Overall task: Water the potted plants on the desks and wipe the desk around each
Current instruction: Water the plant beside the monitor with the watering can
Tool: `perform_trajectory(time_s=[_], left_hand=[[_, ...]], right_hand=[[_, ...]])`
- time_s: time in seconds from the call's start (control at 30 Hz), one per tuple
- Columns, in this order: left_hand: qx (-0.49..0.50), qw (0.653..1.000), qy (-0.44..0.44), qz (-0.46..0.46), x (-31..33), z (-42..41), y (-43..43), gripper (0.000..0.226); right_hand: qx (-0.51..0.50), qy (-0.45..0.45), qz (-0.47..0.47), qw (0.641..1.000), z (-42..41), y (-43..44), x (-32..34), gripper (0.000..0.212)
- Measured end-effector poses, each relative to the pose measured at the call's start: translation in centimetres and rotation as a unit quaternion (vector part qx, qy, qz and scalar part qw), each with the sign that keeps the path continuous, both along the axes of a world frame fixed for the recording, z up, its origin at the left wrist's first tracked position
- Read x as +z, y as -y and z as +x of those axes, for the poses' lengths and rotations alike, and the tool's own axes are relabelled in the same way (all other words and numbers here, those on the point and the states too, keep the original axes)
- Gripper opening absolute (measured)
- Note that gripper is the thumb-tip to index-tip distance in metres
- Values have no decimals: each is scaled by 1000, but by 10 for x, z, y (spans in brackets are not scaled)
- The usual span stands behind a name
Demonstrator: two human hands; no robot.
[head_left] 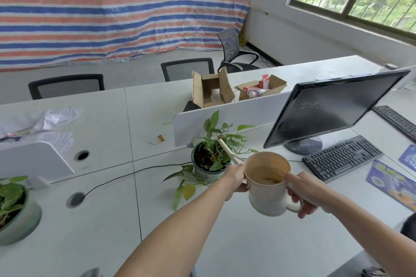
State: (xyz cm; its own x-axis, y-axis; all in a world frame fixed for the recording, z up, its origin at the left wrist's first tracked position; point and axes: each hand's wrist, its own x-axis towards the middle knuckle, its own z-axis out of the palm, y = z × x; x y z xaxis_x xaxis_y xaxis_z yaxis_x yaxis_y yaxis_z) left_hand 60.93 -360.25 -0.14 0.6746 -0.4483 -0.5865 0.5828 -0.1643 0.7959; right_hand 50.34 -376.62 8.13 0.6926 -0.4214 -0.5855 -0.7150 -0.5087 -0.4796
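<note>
While the right hand [301, 193] curls its fingers tightly through the loop handle of the watering can [267, 195], the left hand [235, 179] cups the opposite side of the can just below the base of the spout [227, 150]. Its thumb lies near the rim and its fingers bend under the body, mostly hidden behind it. Both hands hold the one can in the air above the desk [225, 243], so the can sits between them. It is close to upright, with its open top facing the camera.

The spout slants up and away to the left, and its tip sits among the leaves of the potted plant [209, 157], over the soil. That pot stands on the desk just beyond the left hand, in front of a low white divider [236, 114].

Two potted plants are in view: this one and a second potted plant [11, 204] well apart at the left edge. To the right stand one monitor [333, 105] and two keyboards [342, 157] [396, 121]. Behind the divider sit two open cardboard boxes [211, 90] [261, 87], and three chairs [67, 85] [186, 68] [234, 51] stand beyond the desks
</note>
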Motion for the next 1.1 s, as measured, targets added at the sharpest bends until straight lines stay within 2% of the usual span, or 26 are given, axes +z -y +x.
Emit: perform_trajectory(time_s=[0.6, 1.1], left_hand=[[-11, 999, -13, -31, 4, -27, 13, 32], [2, 999, 4, -38, 21, -2, 18, 32]], right_hand=[[22, -21, -26, 999, -20, 19, 11, 38], [25, -5, -47, 999, 4, 19, 24, 39]])
